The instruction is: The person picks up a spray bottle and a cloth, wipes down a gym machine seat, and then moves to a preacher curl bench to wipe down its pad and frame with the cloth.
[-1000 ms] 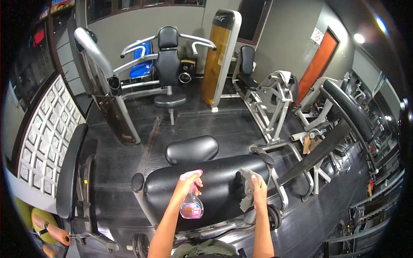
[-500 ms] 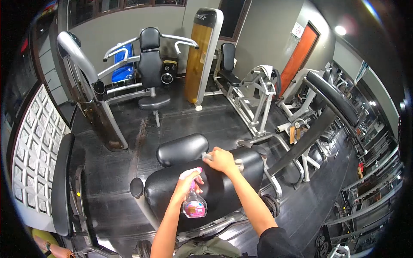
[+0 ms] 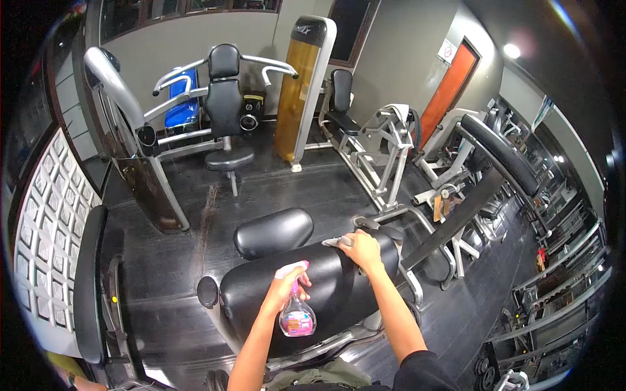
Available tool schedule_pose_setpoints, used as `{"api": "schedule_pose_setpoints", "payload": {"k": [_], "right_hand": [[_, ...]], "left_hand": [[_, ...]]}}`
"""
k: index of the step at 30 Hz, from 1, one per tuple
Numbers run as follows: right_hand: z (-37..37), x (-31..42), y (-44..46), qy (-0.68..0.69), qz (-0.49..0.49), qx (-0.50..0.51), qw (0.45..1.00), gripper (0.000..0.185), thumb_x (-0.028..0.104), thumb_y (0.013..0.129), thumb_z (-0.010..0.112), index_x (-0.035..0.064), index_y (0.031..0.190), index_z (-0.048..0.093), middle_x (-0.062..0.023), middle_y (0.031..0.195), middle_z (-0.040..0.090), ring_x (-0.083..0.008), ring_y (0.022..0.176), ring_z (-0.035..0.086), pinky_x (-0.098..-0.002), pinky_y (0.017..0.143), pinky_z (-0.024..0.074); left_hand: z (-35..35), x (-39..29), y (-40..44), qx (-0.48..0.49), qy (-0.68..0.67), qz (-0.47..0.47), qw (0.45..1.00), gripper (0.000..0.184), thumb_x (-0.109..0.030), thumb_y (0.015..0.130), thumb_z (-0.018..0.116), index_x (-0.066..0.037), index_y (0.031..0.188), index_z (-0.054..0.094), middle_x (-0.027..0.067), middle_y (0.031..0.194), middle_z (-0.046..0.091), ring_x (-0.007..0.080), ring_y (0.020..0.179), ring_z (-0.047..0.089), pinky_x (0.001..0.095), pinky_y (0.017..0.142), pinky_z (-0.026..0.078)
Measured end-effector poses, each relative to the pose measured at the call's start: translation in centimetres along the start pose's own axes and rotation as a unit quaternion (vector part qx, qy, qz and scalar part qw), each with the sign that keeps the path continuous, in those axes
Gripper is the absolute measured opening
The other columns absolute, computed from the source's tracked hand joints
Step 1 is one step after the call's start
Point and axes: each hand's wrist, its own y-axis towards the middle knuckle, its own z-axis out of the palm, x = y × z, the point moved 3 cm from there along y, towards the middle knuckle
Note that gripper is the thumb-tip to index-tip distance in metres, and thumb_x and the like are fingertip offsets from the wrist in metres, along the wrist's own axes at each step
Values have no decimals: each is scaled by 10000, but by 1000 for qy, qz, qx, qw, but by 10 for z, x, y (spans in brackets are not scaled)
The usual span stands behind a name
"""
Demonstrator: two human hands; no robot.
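Note:
My left hand (image 3: 282,288) is wrapped round the neck of a clear spray bottle (image 3: 298,319) with a pink-and-white trigger head and a colourful label. The bottle hangs upright in front of the black padded bench (image 3: 261,277). My right hand (image 3: 362,251) presses a greyish cloth (image 3: 337,242) against the far upper edge of that bench, toward its right end. Part of the cloth is hidden under my fingers. Just beyond the bench is a smaller black pad (image 3: 274,232).
A shoulder-press machine (image 3: 225,107) stands at the back left, beside a tall gold-fronted weight column (image 3: 298,98). Another machine with a white towel (image 3: 396,109) is behind to the right. A long tilted pad (image 3: 499,153) rises at the right. Someone's arm (image 3: 85,383) shows at the lower left.
My right hand has slid to the right along the bench with the cloth. My left hand and the spray bottle stay almost where they were, slightly lower in view.

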Motion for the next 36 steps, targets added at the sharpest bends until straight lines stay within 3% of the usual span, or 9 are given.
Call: {"api": "schedule_pose_setpoints", "payload": {"k": [5,6,9,15,17,25,30,34,36], "right_hand": [[25,20,26,-22,-40,59,997,286,403,770,705,213,976,763,-116,992,670,-330,928,673,-443,838,540],[19,27,21,0,-56,66,996,285,399,768,707,215,978,765,-119,993,669,-332,928,673,-446,840,538],[19,20,3,102,-141,95,980,273,366,775,709,239,1012,760,-119,979,654,-332,934,663,-447,849,525],[-21,-7,-19,124,-148,138,971,295,321,765,712,256,1050,745,-94,944,641,-330,923,662,-448,828,522],[-26,-18,-8,94,-118,114,982,278,306,754,714,259,1026,753,-92,948,654,-329,915,667,-443,825,524],[30,-3,46,50,-213,58,974,244,349,766,708,201,949,772,-113,912,692,-321,856,693,-434,787,546],[6,-12,51,210,-266,226,913,357,469,762,715,153,923,754,-136,908,693,-362,879,667,-447,782,519],[-18,-33,32,190,-344,229,891,309,424,728,755,163,894,759,-107,875,696,-329,862,673,-443,762,513],[-21,-44,38,178,-328,217,902,305,427,729,754,168,891,761,-108,869,700,-328,857,676,-443,757,517]], "left_hand": [[-1,-2,-2,-27,25,-4,999,327,-311,943,586,-7,1062,600,105,732,604,175,446,568,340,481,545],[3,-6,-5,-42,13,3,999,331,-343,918,615,-35,799,589,102,701,609,172,419,557,328,464,535],[4,-7,-8,-74,20,14,997,326,-338,912,622,-38,788,590,98,690,607,172,417,554,326,452,524],[1,-4,-12,-149,62,31,986,295,-322,896,629,-36,828,625,97,678,619,166,403,542,297,417,498],[2,-5,-14,-182,86,38,979,338,-312,892,633,6,1005,652,93,695,616,166,424,553,298,421,485],[7,-8,-23,-257,115,32,959,306,-316,878,650,-15,932,665,97,695,627,177,411,546,306,423,489],[33,-2,-30,-287,125,48,949,319,-315,887,648,-1,943,665,102,702,630,170,415,546,298,436,491],[71,9,-6,-239,104,26,965,315,-297,907,647,17,930,656,112,733,642,171,429,569,309,463,536],[88,12,11,-229,88,30,969,316,-300,925,625,14,951,652,104,745,632,170,445,578,321,484,552]]}}
